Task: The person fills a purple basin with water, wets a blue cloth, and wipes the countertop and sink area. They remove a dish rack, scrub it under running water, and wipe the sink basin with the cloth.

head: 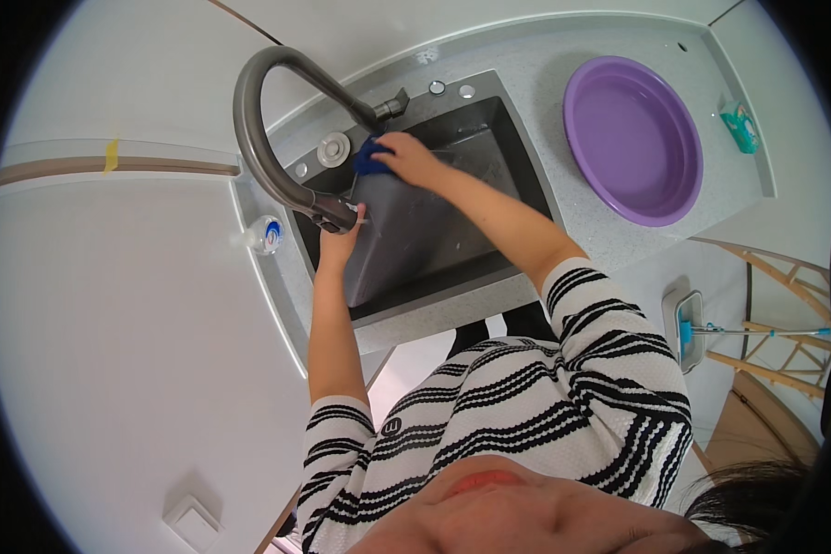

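A dark translucent grey panel or container stands tilted in the dark grey sink; its full shape cannot be made out. At its left side, my left hand grips the edge, partly hidden behind the spray head of the grey gooseneck faucet. My right hand holds a bunched blue cloth against the panel's upper end, near the faucet base. Whether water runs from the spray head is unclear.
A purple plastic basin sits on the speckled countertop at right, with a green packet beyond it. A clear bottle stands left of the sink. A round drain strainer rests on the sink's back ledge. A mop bucket is at lower right.
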Available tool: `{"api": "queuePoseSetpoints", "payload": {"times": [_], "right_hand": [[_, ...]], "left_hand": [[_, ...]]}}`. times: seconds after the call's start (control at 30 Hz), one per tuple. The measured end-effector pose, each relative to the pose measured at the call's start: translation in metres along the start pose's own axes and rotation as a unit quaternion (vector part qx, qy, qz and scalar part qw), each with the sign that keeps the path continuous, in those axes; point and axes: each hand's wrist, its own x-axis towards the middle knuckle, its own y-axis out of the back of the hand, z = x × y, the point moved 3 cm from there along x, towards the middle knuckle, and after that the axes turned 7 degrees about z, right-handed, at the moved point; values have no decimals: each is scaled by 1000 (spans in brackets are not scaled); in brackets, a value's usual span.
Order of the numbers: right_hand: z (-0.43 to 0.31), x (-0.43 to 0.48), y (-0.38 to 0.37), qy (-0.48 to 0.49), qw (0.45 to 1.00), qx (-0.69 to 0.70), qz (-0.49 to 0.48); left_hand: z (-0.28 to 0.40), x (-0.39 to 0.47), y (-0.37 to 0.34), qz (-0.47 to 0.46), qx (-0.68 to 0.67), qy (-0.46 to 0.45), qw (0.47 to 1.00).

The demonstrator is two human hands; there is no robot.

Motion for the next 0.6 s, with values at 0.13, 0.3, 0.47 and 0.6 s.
{"api": "queuePoseSetpoints", "payload": {"times": [0.13, 0.3, 0.47, 0.6], "right_hand": [[-52, -4, -18, -59, 997, -49, -13], [-85, -31, -4, -106, 982, -157, 20], [-79, -40, 6, -180, 981, -65, -42], [16, -56, 7, -281, 952, -84, -85]], "left_hand": [[-35, 14, -9, 105, -40, -42, 993], [-38, 2, -27, 213, -13, 22, 977], [-52, -5, -22, 231, -31, -2, 973], [-51, 2, -24, 286, 46, -68, 955]]}}
